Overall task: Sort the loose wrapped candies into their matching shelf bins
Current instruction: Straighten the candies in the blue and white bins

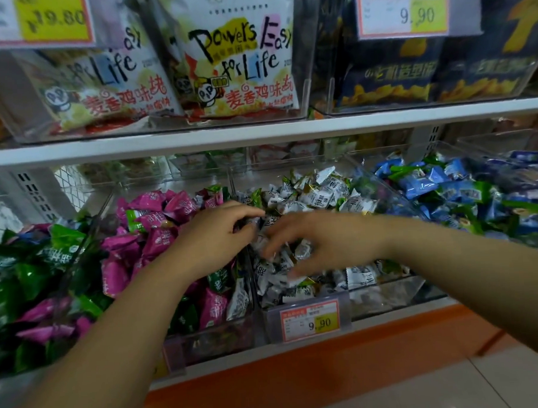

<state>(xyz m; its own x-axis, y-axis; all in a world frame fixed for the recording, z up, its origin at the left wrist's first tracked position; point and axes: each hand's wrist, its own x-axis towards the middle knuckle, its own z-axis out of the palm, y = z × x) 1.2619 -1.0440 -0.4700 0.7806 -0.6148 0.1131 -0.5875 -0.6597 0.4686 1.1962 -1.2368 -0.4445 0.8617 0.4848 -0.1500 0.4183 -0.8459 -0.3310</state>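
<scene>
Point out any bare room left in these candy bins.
Bare floor shows in the white candy bin, front right, beside the price tag. Another gap lies behind the pink candies. The blue candies are heaped full.

Retail shop, snack/candy aisle; white shelf point(166, 142) w/ clear plastic bins point(389, 294) of loose wrapped candies point(317, 198) in pink, white, blue, green; printed price tags on bin fronts: 9.90 tag point(310, 320) below, 19.80 tag point(53, 19) above; 2 tiers of stock, branded snack bags point(240, 60) on upper tier.
</scene>
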